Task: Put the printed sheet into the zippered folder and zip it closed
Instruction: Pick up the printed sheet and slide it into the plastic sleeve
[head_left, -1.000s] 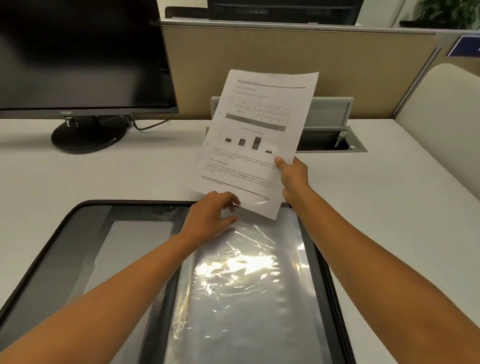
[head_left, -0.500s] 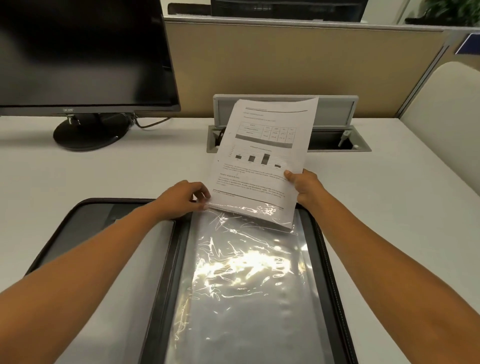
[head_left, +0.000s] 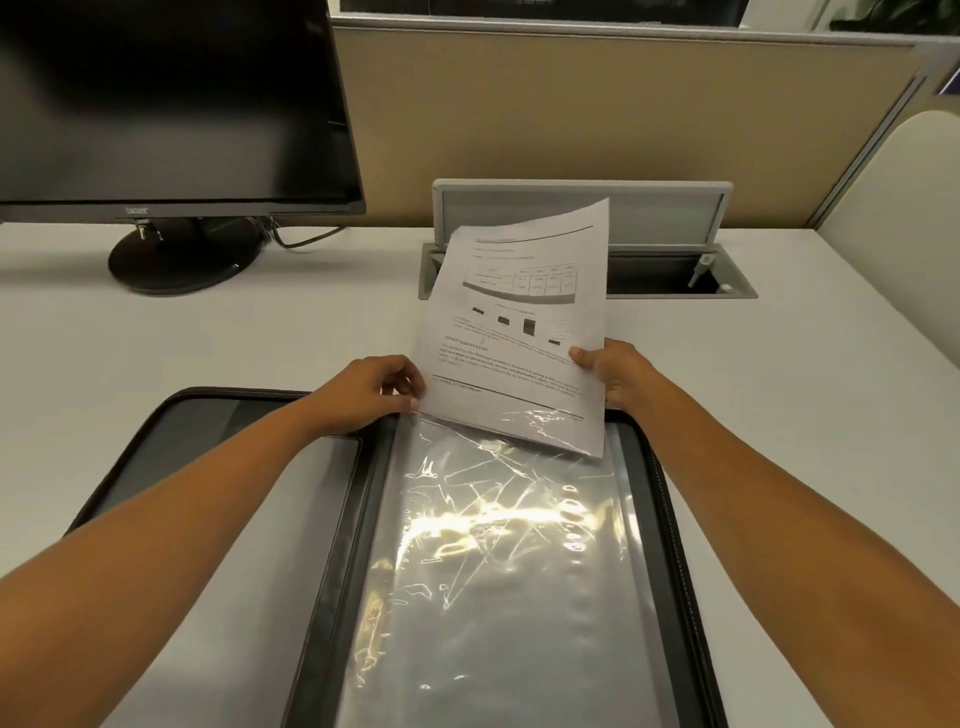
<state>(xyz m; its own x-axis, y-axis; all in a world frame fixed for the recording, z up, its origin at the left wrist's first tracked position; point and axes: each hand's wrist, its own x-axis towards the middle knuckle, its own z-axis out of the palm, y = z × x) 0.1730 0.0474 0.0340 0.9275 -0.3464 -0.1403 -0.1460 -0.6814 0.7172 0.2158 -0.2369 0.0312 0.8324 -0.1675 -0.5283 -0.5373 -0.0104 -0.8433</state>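
Note:
The zippered folder (head_left: 332, 571) lies open flat on the desk, black-edged with grey lining. A clear plastic sleeve (head_left: 498, 582) covers its right half and glints under the light. The printed sheet (head_left: 519, 332), white with a table, small bars and text, is tilted up over the sleeve's far end; its lower edge sits under the plastic. My right hand (head_left: 613, 369) pinches the sheet's right edge. My left hand (head_left: 374, 389) pinches the sleeve's top-left corner beside the sheet's lower left corner.
A black monitor (head_left: 171, 98) on a round stand (head_left: 182, 260) stands at the back left. A grey cable hatch (head_left: 675, 234) with raised lid is open behind the sheet. A beige partition (head_left: 571, 114) closes the back; a white panel (head_left: 893, 208) stands right.
The sheet has come down and nearer, and its lower edge has slid under the sleeve's plastic. My left hand shifted left to the sleeve's top corner.

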